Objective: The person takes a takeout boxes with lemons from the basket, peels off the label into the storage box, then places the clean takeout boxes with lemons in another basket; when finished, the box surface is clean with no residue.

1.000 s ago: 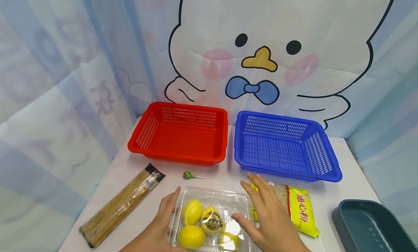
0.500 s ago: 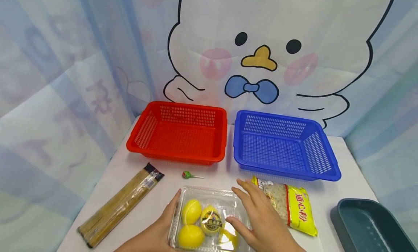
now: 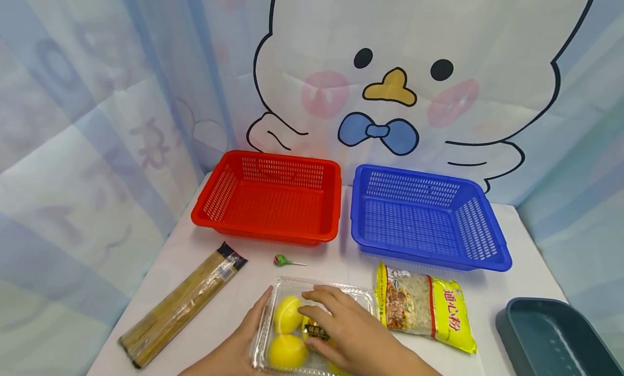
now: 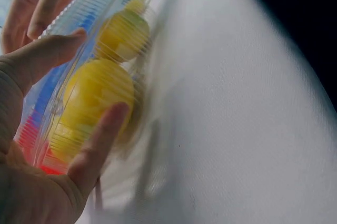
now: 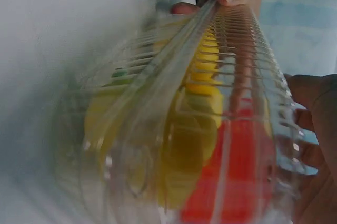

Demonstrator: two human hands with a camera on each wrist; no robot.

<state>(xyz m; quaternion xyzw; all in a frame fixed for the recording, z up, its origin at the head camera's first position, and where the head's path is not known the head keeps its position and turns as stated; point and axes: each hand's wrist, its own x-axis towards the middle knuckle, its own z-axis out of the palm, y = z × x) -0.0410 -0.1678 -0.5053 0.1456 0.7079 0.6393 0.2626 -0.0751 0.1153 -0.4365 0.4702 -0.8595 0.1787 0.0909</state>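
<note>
A clear plastic clamshell box (image 3: 273, 316) lies at the table's near edge, with several lemons (image 3: 287, 351) inside. A dark label on the lid is partly covered. My left hand (image 3: 239, 338) holds the box's left side; in the left wrist view its thumb (image 4: 58, 50) is at the rim and a finger (image 4: 100, 145) lies along the ribbed wall. Over the lid, my right hand (image 3: 346, 327) has loosely bent, spread fingers. The right wrist view has its fingers (image 5: 313, 145) close against the lid; firm contact is unclear.
A red basket (image 3: 268, 235) and a blue basket (image 3: 429, 257) stand at the back. A bag of pasta (image 3: 419, 305) lies right of the box, a dark green tub (image 3: 512, 327) farther right. A lollipop (image 3: 281, 260) and a packet of thin sticks (image 3: 182, 305) lie left.
My right hand has moved left from the box's right side to over the lid, uncovering the pasta bag. The left hand and the box have hardly moved.
</note>
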